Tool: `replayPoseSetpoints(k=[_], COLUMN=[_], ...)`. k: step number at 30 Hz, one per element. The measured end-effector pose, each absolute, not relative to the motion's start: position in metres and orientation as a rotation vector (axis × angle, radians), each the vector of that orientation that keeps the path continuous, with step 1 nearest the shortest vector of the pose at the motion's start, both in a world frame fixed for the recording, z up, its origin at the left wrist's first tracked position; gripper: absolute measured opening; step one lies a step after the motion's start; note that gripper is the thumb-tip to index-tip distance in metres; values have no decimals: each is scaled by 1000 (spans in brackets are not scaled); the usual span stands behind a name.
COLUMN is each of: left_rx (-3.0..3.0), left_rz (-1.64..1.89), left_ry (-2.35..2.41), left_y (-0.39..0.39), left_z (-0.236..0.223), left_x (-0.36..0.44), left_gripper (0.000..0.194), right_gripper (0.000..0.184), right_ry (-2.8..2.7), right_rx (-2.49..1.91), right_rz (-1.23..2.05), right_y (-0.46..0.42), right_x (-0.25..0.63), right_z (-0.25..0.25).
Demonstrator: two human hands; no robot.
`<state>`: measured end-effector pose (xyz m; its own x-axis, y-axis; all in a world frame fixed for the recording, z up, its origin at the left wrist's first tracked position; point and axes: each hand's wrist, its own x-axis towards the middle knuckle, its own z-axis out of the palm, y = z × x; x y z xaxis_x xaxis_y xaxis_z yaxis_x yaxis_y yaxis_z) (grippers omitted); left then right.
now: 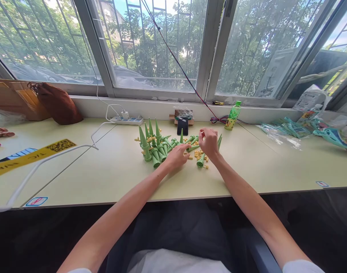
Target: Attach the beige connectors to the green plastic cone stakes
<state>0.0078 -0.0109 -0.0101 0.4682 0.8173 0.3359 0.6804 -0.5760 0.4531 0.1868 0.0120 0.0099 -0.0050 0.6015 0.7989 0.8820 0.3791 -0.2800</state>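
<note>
A: Your left arm [133, 193] goes up and in from the left. Your left hand [177, 156] is low by the desk [116, 167], back side up. Its thumb and fingers are apart, and they point to the right.

B: Your right arm [256, 203] comes in from the other side. Your right hand [209, 143] is higher, with the fingers curled in. I can't tell if its fingertips touch or pinch something.

A: Where are the green plastic spikes [145, 146] near you?

B: Most are in a bunch on the desk, just past your left hand and to its left. Some stand with their points up, and some are tipped over. One wide green end [200, 162] is just below your right hand.

A: And the small yellow plastic pegs [199, 154]?

B: Many lie in a loose pile between your hands. The flat black phone [182, 126] is behind them, and the green bottle [233, 115] stands back on your right.
</note>
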Motion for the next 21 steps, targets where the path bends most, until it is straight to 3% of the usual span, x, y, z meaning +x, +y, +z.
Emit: replayPoseSetpoints(k=[9, 21], left_rx=[2505, 2532], left_rz=[667, 911], left_ry=[1305, 1269], left_y=[-11, -9], left_z=[-10, -12], left_x=[9, 10], left_gripper=[32, 22], right_gripper=[13, 13], right_ry=[-1731, -1737], right_rx=[-1284, -1275], right_rz=[-353, -334], right_y=[15, 17], right_x=[187, 187], right_z=[6, 4])
